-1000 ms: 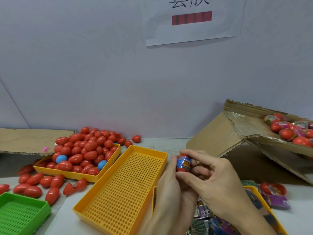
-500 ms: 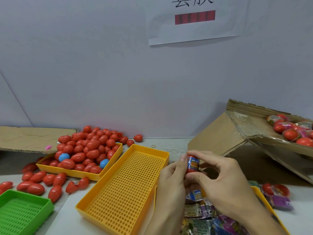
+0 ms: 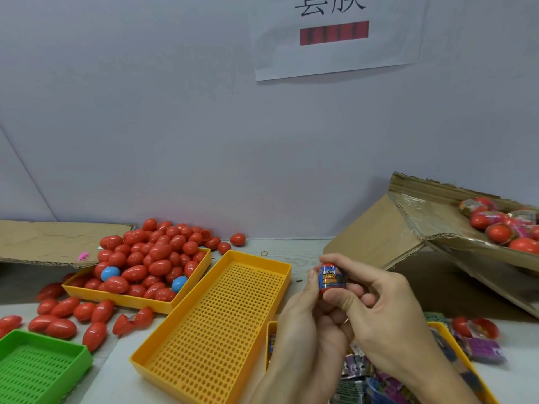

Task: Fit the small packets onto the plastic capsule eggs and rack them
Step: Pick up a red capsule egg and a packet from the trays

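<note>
Both hands grip one red plastic capsule egg [image 3: 332, 279] wearing a blue printed packet sleeve: left hand [image 3: 306, 322] fingers curled behind it, right hand [image 3: 385, 313] pinching its top and front. Just left of the hands lies an empty perforated yellow plastic tray [image 3: 221, 316]; beneath them, a yellow tray of loose packets [image 3: 370, 374]. Further left, a yellow tray heaped with bare red eggs [image 3: 151, 263]. Right of the hands, a tilted cardboard box [image 3: 414, 228] holds sleeved eggs.
</note>
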Tool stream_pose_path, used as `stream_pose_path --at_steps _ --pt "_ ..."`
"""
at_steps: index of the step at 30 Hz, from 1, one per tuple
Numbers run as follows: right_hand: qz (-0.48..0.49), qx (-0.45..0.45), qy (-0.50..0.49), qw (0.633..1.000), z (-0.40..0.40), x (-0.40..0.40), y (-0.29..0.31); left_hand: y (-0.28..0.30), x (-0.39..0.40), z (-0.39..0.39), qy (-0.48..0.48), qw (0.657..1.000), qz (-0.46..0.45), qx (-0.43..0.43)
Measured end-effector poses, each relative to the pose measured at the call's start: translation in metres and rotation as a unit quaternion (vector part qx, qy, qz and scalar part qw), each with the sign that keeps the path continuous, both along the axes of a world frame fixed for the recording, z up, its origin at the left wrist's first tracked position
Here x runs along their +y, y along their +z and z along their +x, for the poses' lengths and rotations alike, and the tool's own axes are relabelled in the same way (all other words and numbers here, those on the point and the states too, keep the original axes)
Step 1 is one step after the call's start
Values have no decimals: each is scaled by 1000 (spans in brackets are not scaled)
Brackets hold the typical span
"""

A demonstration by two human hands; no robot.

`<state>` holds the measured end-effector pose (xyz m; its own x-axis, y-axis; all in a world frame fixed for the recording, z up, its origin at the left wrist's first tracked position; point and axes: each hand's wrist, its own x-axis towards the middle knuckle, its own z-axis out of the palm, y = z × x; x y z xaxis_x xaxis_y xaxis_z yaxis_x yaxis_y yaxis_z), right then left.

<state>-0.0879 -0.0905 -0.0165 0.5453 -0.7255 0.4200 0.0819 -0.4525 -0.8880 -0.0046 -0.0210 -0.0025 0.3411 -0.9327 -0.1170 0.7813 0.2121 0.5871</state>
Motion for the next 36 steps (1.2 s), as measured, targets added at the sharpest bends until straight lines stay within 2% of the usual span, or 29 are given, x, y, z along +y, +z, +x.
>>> stream_pose_path --at_steps 4,10,12,16,20,22,24,27,30,32,36 --pt "21 -29 21 999 -1 0 2 -1 0 3 -17 1000 10 -5" --pt "-29 25 -15 999 0 4 10 -1 -1 5 -9 999 46 -13" --pt "-40 43 -24 998 0 6 11 1 -1 4 -1 999 54 2" --pt "-10 -5 -45 999 4 7 11 5 0 0 -9 997 42 65" --pt "-23 -6 -31 999 2 11 14 2 0 0 -40 994 10 105" --pt "5 -14 -19 1000 2 10 13 0 -1 1 -29 997 14 72" --pt "38 -20 -1 999 2 9 12 -4 -3 3 3 999 42 -11" --pt "7 15 -3 1000 1 9 12 -12 -7 4 54 985 92 -138" --pt "-15 34 -10 999 2 10 12 -16 -7 6 73 971 120 -194" --pt "-4 18 -8 1000 3 10 11 -15 -6 4 74 976 110 -172" --pt "32 -19 -3 999 7 12 9 0 0 -3 48 998 36 -20"
